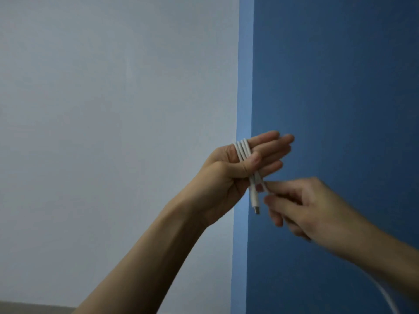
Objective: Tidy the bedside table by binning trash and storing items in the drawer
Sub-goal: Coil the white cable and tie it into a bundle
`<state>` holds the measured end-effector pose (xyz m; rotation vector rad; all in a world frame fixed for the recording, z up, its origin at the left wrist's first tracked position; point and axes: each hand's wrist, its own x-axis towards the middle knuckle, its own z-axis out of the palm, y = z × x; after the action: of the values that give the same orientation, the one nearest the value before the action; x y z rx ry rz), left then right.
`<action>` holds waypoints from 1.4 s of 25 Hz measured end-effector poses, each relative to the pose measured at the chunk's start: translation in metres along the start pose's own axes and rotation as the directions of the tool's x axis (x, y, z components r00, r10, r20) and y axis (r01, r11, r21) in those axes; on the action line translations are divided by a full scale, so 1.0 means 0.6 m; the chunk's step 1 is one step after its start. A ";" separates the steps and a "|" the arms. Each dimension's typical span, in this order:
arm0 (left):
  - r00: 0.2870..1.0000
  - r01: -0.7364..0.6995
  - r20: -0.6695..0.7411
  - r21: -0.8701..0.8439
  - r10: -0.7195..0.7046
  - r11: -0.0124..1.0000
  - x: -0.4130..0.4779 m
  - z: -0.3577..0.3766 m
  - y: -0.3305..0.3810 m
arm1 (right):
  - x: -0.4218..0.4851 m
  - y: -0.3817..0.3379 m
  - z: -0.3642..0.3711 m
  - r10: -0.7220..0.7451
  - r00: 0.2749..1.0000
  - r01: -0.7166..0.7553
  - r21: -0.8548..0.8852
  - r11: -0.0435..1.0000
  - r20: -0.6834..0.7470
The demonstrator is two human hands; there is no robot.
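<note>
Four loops of white cable (242,150) round straight fingers of left hand (229,175), thumb clamping them; plug end (254,201) hanging, long axis near vertical, tip down; right hand (301,207) pinching loose strand beside it.

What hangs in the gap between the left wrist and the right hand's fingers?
The plug end of the white cable dangles there, seen in the head view.

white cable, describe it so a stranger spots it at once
Where the pale wall meets the blue wall, the left hand is raised. The white cable loops several times around its fingers, pinned by the thumb, and the right hand pinches one strand. Nothing else there is thin and white, and its plug dangles below.
</note>
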<state>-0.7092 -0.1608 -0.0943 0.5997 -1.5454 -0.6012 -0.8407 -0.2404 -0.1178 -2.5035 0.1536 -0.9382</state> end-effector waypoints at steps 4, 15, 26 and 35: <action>0.985 0.008 -0.171 0.229 0.032 0.973 -0.003 -0.026 -0.004 | -0.009 0.007 0.003 -0.104 0.990 0.120 -0.182 0.976 0.094; 0.969 0.121 0.179 0.255 -0.170 0.959 -0.021 0.012 -0.017 | 0.048 0.020 -0.078 -0.545 0.770 0.512 -0.189 0.838 -0.331; 0.990 0.096 0.117 -0.149 -0.079 0.984 -0.015 0.023 -0.009 | 0.053 0.021 -0.032 -0.158 0.955 0.221 0.249 0.943 -0.249; 0.989 0.045 -0.143 0.460 0.024 0.887 -0.017 -0.015 -0.011 | -0.015 0.011 -0.022 -0.154 0.982 0.180 -0.290 0.940 0.110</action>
<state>-0.6997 -0.1588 -0.1058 0.9922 -1.5526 -0.1813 -0.8555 -0.2490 -0.1177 -2.8700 0.0591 -0.9299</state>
